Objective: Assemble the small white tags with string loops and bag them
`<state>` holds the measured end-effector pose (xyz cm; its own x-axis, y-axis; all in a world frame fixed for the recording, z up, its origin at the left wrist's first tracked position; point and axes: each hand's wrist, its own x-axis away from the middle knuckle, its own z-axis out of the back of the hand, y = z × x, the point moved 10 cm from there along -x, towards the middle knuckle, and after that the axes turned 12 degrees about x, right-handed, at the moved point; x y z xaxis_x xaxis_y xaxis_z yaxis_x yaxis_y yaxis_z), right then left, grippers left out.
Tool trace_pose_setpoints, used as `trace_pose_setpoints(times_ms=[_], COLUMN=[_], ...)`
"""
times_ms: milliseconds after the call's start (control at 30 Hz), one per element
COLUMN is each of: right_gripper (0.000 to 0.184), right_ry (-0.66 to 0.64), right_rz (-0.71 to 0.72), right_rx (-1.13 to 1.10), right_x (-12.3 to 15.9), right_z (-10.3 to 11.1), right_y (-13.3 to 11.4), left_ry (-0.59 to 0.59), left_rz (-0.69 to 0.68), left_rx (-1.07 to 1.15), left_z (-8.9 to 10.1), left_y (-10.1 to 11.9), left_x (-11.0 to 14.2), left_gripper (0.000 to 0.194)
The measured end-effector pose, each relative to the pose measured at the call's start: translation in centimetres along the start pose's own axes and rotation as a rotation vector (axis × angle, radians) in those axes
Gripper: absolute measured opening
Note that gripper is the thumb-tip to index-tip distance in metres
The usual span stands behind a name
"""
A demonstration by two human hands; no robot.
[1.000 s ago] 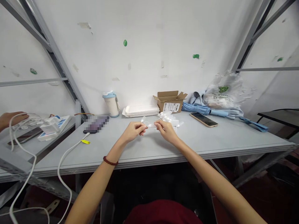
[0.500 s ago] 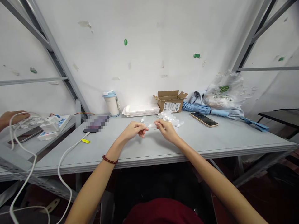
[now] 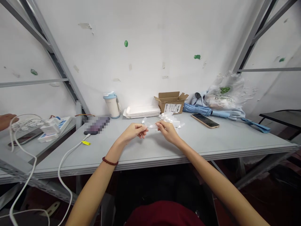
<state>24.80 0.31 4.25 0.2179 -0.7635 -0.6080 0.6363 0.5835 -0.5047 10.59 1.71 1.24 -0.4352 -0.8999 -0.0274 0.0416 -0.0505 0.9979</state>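
Note:
Between my hands is a small translucent plastic bottle with a whitish end, held roughly level just above the table. My right hand pinches its right end between thumb and fingertips. My left hand is closed in a pinch at the other end; what sits in those fingertips is too small to make out. A similar little bottle with a white cap lies just beyond the left fingers. Behind my right hand is a pile of several such bottles, partly hidden by the hand.
Along the wall stand a tumbler, a stack of white trays and an open cardboard box. A phone and a blue umbrella lie right. At left are a blurred-out phone, a white cable and another person's hand.
My hands stay in nearly the same place, with only slight finger movement around the bottle. The other person's hand at the far left has drawn back to the left.

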Motion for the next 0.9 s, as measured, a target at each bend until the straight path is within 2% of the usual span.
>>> trace_pose_setpoints(times_ms=[167, 267, 367, 433, 600, 700, 800, 900], right_gripper=[0.026, 0.024, 0.024, 0.023, 0.021, 0.020, 0.020, 0.020], right_ry=[-0.025, 0.018, 0.170, 0.241, 0.254, 0.247, 0.243, 0.239], right_rz=[-0.014, -0.073, -0.138, -0.160, -0.124, -0.105, -0.108, -0.102], right_rx=[-0.006, 0.041, 0.138, 0.165, 0.189, 0.206, 0.222, 0.226], right_x=[0.1, 0.1, 0.4, 0.5, 0.5, 0.5, 0.5, 0.5], right_z=[-0.3, 0.0, 1.5, 2.2, 2.4, 2.3, 2.3, 2.3], right_y=[0.0, 0.8, 1.6, 2.0, 1.7, 1.3, 1.3, 1.2], left_ry=[-0.010, 0.019, 0.130, 0.235, 0.552, 0.692, 0.755, 0.737], left_rz=[0.015, 0.091, 0.154, 0.125, -0.049, -0.135, -0.159, -0.104], left_rx=[-0.039, -0.094, -0.123, -0.117, -0.292, -0.498, -0.661, -0.690], left_z=[-0.1, 0.4, 2.1, 3.4, 6.5, 7.2, 7.3, 7.7], left_y=[-0.1, -0.8, -1.4, -1.2, 0.9, 2.4, 3.0, 2.2], left_x=[0.0, 0.0, 0.0, -0.1, 0.7, 1.6, 2.0, 1.7], left_gripper=[0.034, 0.030, 0.023, 0.020, 0.020, 0.022, 0.023, 0.023])
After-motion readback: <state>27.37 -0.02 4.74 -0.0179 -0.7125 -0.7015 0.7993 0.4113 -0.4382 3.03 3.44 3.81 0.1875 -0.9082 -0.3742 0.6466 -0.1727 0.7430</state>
